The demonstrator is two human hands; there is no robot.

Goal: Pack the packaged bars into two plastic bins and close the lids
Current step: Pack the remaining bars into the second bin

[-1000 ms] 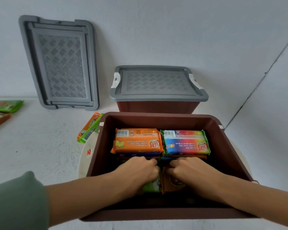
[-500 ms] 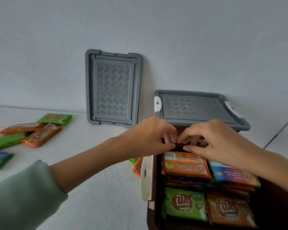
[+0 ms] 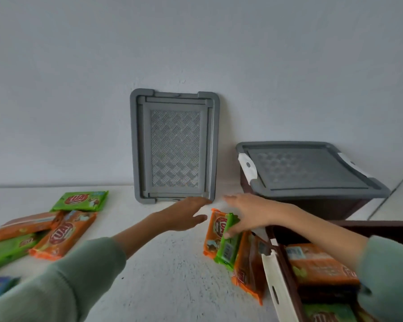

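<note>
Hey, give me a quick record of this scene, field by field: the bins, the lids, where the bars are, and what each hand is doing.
closed bin: back right, grey lid on it
open bin: near right, no lid, packed bars inside
loose lid: stands leaning against the wall
stacked bars: orange and green, just left of the open bin
scattered bars: green and orange, flat at far left
left hand: open, stretched toward the loose lid, holds nothing
right hand: spread over the stacked bars, thumb on the green bar
</note>
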